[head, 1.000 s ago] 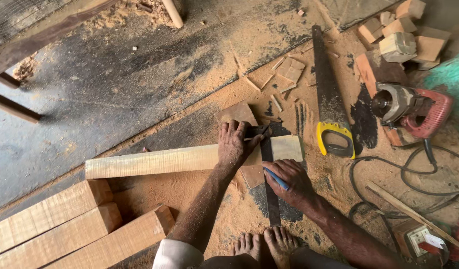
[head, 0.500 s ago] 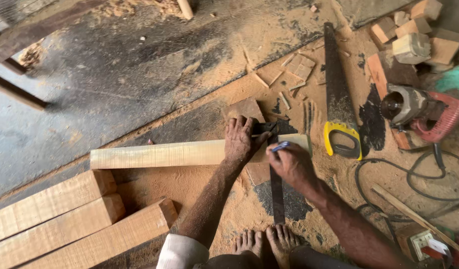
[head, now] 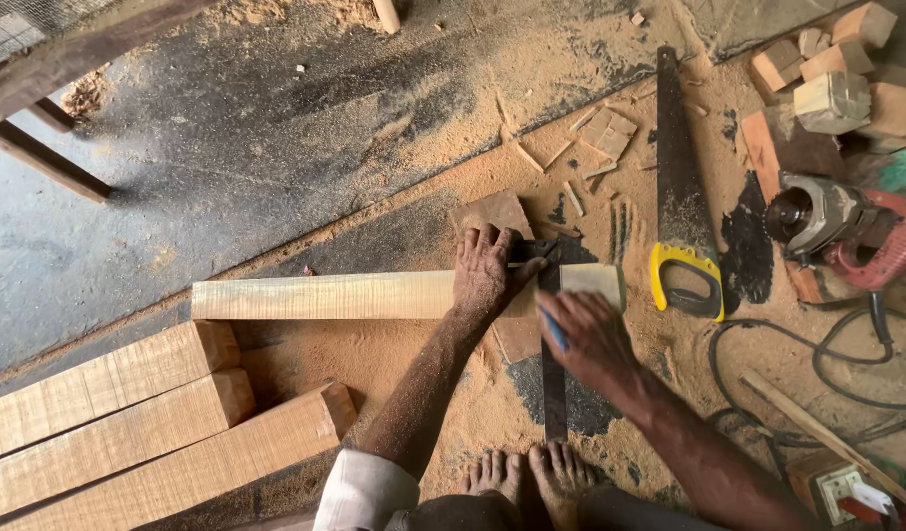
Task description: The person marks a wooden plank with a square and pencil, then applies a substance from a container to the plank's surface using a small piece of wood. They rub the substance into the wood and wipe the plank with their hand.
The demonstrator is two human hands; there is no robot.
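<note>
Left hand [head: 484,270] pins plank [head: 325,295] — right hand [head: 591,339] marks.

Soft even daylight, faint shadows, sharp focus throughout.

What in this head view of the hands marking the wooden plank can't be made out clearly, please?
- Pen tip: the right hand covers all but a blue stub of the pen, so any mark is hidden.
- Square: its head lies under the left hand.
- Plank: both hands cover the part being marked.
- Power tool: cut off by the right edge.
</note>
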